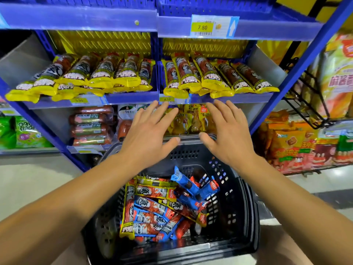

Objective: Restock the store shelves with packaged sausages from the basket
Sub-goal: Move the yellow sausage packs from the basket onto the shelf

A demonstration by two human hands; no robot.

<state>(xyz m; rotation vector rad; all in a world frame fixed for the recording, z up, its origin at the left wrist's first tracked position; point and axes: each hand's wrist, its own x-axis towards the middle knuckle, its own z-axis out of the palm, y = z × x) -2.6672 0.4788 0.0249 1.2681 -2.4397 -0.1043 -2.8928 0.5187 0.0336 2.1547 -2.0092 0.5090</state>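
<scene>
A black plastic basket (240,205) sits low in front of me, holding several yellow, blue and red sausage packs (158,207). Above it, a blue shelf (133,96) carries two trays of yellow-wrapped sausages, one on the left (86,75) and one on the right (210,77). My left hand (147,134) and my right hand (229,136) hover palm-down, fingers spread, just below the shelf's front edge and above the basket's far rim. Neither hand holds anything.
A lower shelf holds red sausage logs (91,127) and yellow snack packs (189,119). Green bags (23,132) lie at the left. A wire rack (309,104) and orange snack bags (298,146) stand at the right. A price tag (212,25) hangs on the top shelf.
</scene>
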